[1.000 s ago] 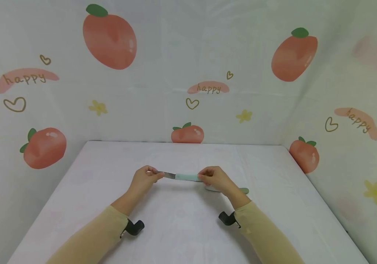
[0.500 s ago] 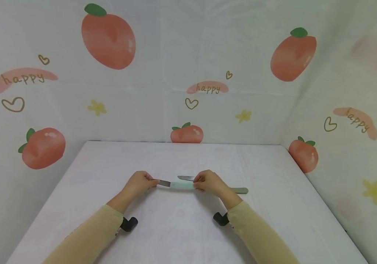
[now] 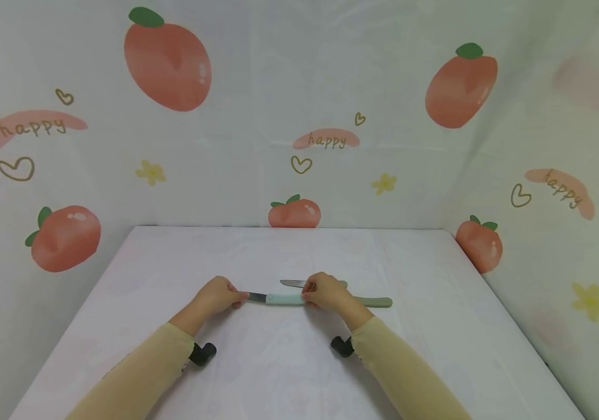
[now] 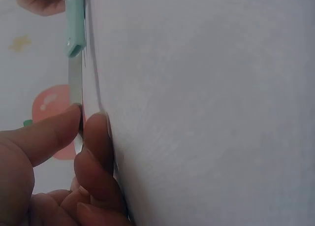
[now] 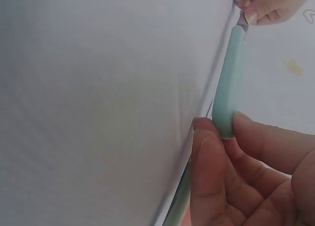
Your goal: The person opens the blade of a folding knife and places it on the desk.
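A knife with a mint-green handle lies crosswise between my two hands, close over the table in the head view. My left hand pinches its metal blade between thumb and fingers, hiding the tip. My right hand holds the butt of the handle, thumb on one side and fingers on the other, as the right wrist view shows. Just behind it lies a smaller knife, partly covered by my right hand. A sage-green handle sticks out to the right from behind my right wrist.
The white-covered table runs back to a patterned cloth wall with printed fruit. Side walls of the same cloth stand left and right. A black device sits at the left wrist and another black device at the right.
Both hands have brought the mint-handled knife down and toward me, slightly left. The smaller knife behind it, hidden at first, now shows. Both hands keep their hold.
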Action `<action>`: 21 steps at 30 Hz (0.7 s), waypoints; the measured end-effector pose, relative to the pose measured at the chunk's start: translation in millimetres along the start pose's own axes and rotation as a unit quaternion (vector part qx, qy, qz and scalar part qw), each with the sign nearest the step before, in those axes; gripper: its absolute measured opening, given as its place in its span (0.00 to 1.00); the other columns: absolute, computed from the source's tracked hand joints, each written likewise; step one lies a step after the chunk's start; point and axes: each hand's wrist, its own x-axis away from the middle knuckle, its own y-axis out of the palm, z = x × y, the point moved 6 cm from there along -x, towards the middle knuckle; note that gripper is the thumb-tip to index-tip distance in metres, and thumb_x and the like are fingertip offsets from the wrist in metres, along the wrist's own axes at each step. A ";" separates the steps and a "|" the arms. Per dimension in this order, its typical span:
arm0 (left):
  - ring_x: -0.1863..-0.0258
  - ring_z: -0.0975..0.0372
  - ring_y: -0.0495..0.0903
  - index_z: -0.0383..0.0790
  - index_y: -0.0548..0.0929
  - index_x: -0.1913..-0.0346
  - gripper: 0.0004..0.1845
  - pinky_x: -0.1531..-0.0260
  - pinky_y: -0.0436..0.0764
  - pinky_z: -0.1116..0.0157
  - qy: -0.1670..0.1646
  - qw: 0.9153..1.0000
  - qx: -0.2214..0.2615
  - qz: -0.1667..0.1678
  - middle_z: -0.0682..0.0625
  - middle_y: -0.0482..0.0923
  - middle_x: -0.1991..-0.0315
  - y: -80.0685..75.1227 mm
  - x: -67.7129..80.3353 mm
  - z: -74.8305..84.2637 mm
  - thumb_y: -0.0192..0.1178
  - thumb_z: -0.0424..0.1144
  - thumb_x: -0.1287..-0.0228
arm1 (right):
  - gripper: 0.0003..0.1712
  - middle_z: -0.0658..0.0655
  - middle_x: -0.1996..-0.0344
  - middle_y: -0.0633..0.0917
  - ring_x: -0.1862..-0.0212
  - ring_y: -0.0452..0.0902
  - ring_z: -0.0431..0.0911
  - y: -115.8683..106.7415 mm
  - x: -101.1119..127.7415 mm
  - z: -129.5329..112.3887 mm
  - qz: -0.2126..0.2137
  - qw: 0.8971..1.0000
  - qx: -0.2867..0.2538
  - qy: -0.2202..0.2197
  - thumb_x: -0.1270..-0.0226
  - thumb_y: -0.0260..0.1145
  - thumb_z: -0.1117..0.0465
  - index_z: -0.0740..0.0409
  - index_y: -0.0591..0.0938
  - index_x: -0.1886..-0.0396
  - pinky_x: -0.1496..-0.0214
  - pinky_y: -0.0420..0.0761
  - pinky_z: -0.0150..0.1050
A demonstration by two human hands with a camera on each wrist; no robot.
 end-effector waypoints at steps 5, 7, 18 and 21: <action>0.72 0.60 0.72 0.40 0.85 0.77 0.17 0.70 0.70 0.65 -0.002 1.000 -0.013 -0.008 0.52 0.81 0.77 -1.3 -1.6 0.6 0.67 0.48 0.35 | 0.07 0.50 0.80 0.81 0.77 0.75 0.41 2.8 -3.7 1.8 0.003 1.000 0.019 0.013 0.32 0.70 0.61 0.58 0.82 0.69 0.73 0.74 0.33; 0.73 0.60 0.70 0.40 0.85 0.79 0.18 0.71 0.68 0.66 -0.005 1.000 -0.018 -0.012 0.52 0.80 0.78 -1.9 -2.0 0.3 0.67 0.48 0.35 | 0.08 0.50 0.81 0.81 0.77 0.75 0.41 3.7 -6.2 2.8 0.006 1.000 0.022 0.021 0.32 0.70 0.61 0.58 0.82 0.70 0.73 0.74 0.33; 0.81 0.63 0.63 0.41 0.83 0.85 0.23 0.77 0.63 0.67 0.007 0.999 -0.038 -0.015 0.53 0.74 0.86 -2.6 -3.3 -2.0 0.65 0.49 0.34 | 0.05 0.51 0.80 0.82 0.77 0.75 0.40 2.9 -11.4 5.3 0.016 0.999 0.017 0.047 0.35 0.71 0.64 0.59 0.83 0.70 0.73 0.74 0.32; 0.81 0.63 0.63 0.41 0.83 0.85 0.24 0.77 0.63 0.67 0.012 0.999 -0.038 -0.013 0.54 0.74 0.87 -2.6 -3.9 -2.1 0.65 0.50 0.34 | 0.05 0.50 0.79 0.82 0.76 0.75 0.41 -0.2 -9.3 5.0 0.027 0.998 0.020 0.047 0.35 0.72 0.64 0.59 0.84 0.69 0.72 0.74 0.32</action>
